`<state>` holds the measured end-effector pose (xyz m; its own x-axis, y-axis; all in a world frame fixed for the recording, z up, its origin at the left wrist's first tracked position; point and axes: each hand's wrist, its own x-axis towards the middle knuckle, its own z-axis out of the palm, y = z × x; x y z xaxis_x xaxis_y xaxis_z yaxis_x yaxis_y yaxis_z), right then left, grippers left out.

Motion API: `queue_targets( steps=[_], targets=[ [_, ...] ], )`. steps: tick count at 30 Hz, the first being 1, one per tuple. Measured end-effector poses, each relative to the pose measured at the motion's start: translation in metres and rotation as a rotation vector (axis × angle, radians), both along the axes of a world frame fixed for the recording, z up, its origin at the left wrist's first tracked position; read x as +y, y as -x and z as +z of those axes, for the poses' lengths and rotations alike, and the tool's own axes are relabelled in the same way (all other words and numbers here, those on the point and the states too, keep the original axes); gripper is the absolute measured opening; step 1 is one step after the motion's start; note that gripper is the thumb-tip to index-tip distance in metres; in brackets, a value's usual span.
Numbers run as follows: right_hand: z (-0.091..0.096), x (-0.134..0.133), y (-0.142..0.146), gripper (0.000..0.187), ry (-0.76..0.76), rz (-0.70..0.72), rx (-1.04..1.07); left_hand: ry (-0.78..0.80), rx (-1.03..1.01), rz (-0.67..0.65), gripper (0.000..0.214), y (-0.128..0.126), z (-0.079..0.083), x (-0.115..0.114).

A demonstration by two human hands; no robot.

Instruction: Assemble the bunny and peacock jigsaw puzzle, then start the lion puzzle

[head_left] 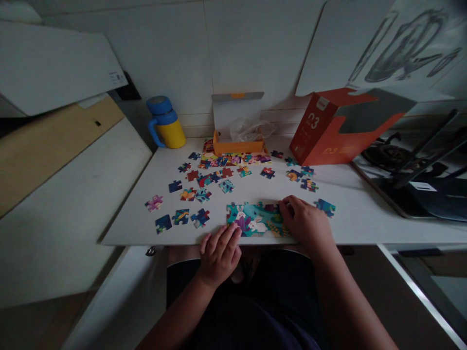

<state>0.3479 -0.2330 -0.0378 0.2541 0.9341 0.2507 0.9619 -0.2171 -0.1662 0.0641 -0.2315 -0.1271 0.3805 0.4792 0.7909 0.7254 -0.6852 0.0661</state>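
Note:
A joined strip of jigsaw puzzle point(255, 224) with white rabbits on teal lies at the counter's front edge. My left hand point(220, 255) rests flat at its lower left corner, fingers stretched out and touching the edge. Over the strip's right end, my right hand point(306, 221) is curled, with its fingers closed at a puzzle piece there; the hand partly hides that piece. Just right of this hand lies a loose blue-green puzzle piece point(326, 207). More loose pieces are to the left, among them a dark blue one point(200, 218) and a pink starfish one point(154, 203).
An open orange box point(238, 147) with a clear plastic bag point(251, 130) stands at the back on a picture sheet. Several pieces are scattered before it. A blue and yellow flask point(168, 124) is back left, a large red-orange box point(328, 131) back right, beside a gas stove point(401, 165).

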Motion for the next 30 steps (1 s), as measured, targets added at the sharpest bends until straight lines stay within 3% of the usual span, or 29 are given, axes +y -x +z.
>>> queue_targets(
  steps=[16,30],
  targets=[
    [0.0004,-0.0005,0.0002,0.027,0.005,0.015,0.003,0.002,0.012,-0.002,0.066,0.0008,0.0009,0.0004],
    [0.0013,-0.0018,0.0,0.027,-0.001,0.034,0.008,-0.013,0.005,-0.001,0.056,0.0008,-0.0022,0.0006]
  ],
)
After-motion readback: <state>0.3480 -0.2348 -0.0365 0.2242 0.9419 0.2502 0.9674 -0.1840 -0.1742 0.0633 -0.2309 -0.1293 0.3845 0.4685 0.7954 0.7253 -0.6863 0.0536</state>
